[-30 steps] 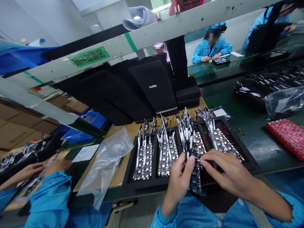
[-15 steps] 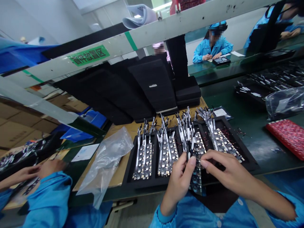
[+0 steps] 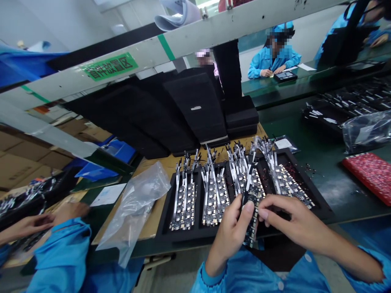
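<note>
My left hand (image 3: pixel 230 234) pinches a narrow black circuit board (image 3: pixel 251 219) with a white ribbon cable at its top. My right hand (image 3: pixel 293 221) touches the same board from the right with its fingertips. Both hands hover over the near edge of a black foam tray (image 3: pixel 166 226) that holds rows of similar boards (image 3: pixel 214 195) with white ribbon cables sticking up.
A crumpled clear plastic bag (image 3: pixel 134 207) lies left of the tray on brown card. Black foam trays (image 3: pixel 195 106) are stacked behind. A red pad (image 3: pixel 371 173) and another bag (image 3: pixel 366 130) sit at right. A co-worker's blue sleeve (image 3: pixel 61 260) is at left; other people work beyond.
The board in my hands has dropped lower and tilted, with its ribbon now leaning right. My right hand's fingertips have closed in on it. The co-worker's hands shifted slightly.
</note>
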`<state>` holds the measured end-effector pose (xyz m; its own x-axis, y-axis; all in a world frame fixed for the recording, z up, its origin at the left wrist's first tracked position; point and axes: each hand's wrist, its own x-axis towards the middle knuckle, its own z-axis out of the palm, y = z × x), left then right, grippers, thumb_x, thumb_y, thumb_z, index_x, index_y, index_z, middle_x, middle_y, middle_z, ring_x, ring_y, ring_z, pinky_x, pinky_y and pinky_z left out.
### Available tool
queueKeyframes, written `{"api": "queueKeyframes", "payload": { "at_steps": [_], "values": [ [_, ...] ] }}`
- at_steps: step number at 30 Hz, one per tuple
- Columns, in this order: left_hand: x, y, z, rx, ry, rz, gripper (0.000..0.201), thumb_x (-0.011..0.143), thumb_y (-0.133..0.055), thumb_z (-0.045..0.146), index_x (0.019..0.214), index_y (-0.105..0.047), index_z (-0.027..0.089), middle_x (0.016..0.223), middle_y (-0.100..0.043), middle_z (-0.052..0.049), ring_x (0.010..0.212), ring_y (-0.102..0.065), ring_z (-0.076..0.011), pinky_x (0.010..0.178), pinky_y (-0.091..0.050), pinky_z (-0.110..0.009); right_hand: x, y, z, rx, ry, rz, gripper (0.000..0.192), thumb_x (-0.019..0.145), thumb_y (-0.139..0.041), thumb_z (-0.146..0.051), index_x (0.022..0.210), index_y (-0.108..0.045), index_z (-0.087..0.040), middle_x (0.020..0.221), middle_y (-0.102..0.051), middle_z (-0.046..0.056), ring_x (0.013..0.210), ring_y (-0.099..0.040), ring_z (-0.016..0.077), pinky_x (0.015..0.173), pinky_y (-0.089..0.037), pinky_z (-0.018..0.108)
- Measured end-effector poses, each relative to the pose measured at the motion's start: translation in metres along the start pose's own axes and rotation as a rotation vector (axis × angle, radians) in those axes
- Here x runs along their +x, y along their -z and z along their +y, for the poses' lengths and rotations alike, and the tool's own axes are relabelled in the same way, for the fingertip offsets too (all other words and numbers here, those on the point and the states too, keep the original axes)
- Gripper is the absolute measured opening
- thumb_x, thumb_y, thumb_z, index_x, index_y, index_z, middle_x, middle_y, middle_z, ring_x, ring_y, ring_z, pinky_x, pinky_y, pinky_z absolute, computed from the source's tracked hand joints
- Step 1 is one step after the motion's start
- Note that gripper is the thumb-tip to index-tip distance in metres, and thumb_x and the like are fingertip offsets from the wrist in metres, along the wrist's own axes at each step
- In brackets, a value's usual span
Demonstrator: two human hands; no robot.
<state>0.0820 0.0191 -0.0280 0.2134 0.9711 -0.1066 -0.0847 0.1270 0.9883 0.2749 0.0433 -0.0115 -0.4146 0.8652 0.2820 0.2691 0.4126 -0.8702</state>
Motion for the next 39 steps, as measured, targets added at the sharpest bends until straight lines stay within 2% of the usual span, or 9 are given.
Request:
{"api": "queueKeyframes", "payload": {
  "at_steps": [11, 18, 22, 25, 27, 29, 32, 36, 39],
  "values": [
    [-0.001, -0.002, 0.010, 0.061, -0.056, -0.105, 0.020, 0.097, -0.050, 0.036, 0.090, -0.060, 0.021, 0.055, -0.062, 0.000, 0.040, -0.058, -0.0169, 0.043, -0.046, -0.025, 0.001, 0.001, -0.003, 0.156, -0.037, -0.066, 0.015, 0.095, -0.069, -0.028, 0.086, -0.076, -0.038, 0.070, -0.083, -0.009, 0.058, -0.079, 0.0164, 0.052, -0.064, 0.022],
    [0.000, -0.005, 0.014, 0.130, -0.080, -0.063, 0.018, 0.096, -0.051, 0.037, 0.098, -0.062, 0.023, 0.054, -0.061, 0.001, 0.041, -0.058, -0.0194, 0.045, -0.045, -0.027, 0.001, -0.001, -0.002, 0.272, -0.113, -0.093, 0.013, 0.097, -0.067, -0.030, 0.089, -0.076, -0.032, 0.072, -0.083, -0.007, 0.062, -0.080, 0.0156, 0.056, -0.063, 0.019],
    [0.001, -0.005, 0.007, 0.059, -0.033, -0.014, 0.016, 0.092, -0.057, 0.039, 0.093, -0.066, 0.027, 0.054, -0.062, -0.001, 0.041, -0.057, -0.0196, 0.044, -0.044, -0.027, 0.000, 0.000, -0.003, 0.203, -0.121, -0.076, 0.013, 0.097, -0.067, -0.030, 0.087, -0.076, -0.030, 0.071, -0.082, -0.008, 0.062, -0.079, 0.0143, 0.056, -0.060, 0.017],
    [0.002, -0.004, -0.002, -0.013, -0.006, 0.016, 0.015, 0.090, -0.058, 0.043, 0.089, -0.066, 0.030, 0.054, -0.062, -0.001, 0.039, -0.056, -0.0199, 0.041, -0.043, -0.027, -0.005, 0.007, -0.005, 0.015, -0.087, -0.047, 0.005, 0.094, -0.070, -0.031, 0.093, -0.075, -0.032, 0.080, -0.082, -0.008, 0.068, -0.078, 0.0144, 0.062, -0.060, 0.018],
    [0.003, -0.004, -0.006, -0.054, -0.005, 0.046, 0.018, 0.089, -0.058, 0.046, 0.089, -0.065, 0.029, 0.053, -0.061, 0.000, 0.037, -0.056, -0.0203, 0.038, -0.042, -0.027, -0.008, 0.019, -0.003, -0.141, -0.059, 0.010, 0.012, 0.093, -0.070, -0.035, 0.105, -0.074, -0.035, 0.095, -0.083, -0.007, 0.079, -0.079, 0.0160, 0.069, -0.060, 0.020],
    [0.004, -0.004, -0.008, -0.075, -0.013, 0.089, 0.021, 0.086, -0.059, 0.049, 0.088, -0.064, 0.028, 0.053, -0.061, 0.000, 0.036, -0.056, -0.0201, 0.036, -0.041, -0.027, -0.010, 0.040, 0.007, -0.314, -0.050, 0.172, 0.018, 0.095, -0.066, -0.040, 0.111, -0.072, -0.035, 0.105, -0.081, -0.005, 0.091, -0.077, 0.0183, 0.078, -0.059, 0.023],
    [0.004, -0.004, -0.008, -0.054, -0.025, 0.128, 0.024, 0.084, -0.061, 0.051, 0.081, -0.063, 0.027, 0.054, -0.062, 0.000, 0.036, -0.056, -0.0205, 0.036, -0.042, -0.027, -0.011, 0.087, 0.041, -0.530, -0.100, 0.467, 0.024, 0.101, -0.053, -0.041, 0.103, -0.072, -0.027, 0.096, -0.082, 0.000, 0.090, -0.077, 0.0205, 0.080, -0.056, 0.027],
    [0.005, -0.004, -0.008, 0.013, -0.035, 0.156, 0.030, 0.080, -0.061, 0.056, 0.070, -0.064, 0.027, 0.054, -0.062, -0.002, 0.039, -0.059, -0.0241, 0.039, -0.046, -0.032, -0.014, 0.144, 0.102, -0.641, -0.193, 0.485, 0.025, 0.100, -0.058, -0.037, 0.090, -0.072, -0.020, 0.075, -0.077, 0.000, 0.069, -0.074, 0.0181, 0.062, -0.054, 0.026],
    [0.007, -0.004, -0.009, 0.059, -0.007, 0.200, 0.037, 0.073, -0.063, 0.063, 0.064, -0.064, 0.027, 0.054, -0.064, -0.003, 0.038, -0.059, -0.0250, 0.035, -0.043, -0.031, -0.025, 0.161, 0.138, -0.697, -0.248, 0.399, 0.018, 0.099, -0.065, -0.030, 0.087, -0.072, -0.018, 0.077, -0.075, -0.004, 0.065, -0.073, 0.0136, 0.062, -0.057, 0.027]
  ]
}}
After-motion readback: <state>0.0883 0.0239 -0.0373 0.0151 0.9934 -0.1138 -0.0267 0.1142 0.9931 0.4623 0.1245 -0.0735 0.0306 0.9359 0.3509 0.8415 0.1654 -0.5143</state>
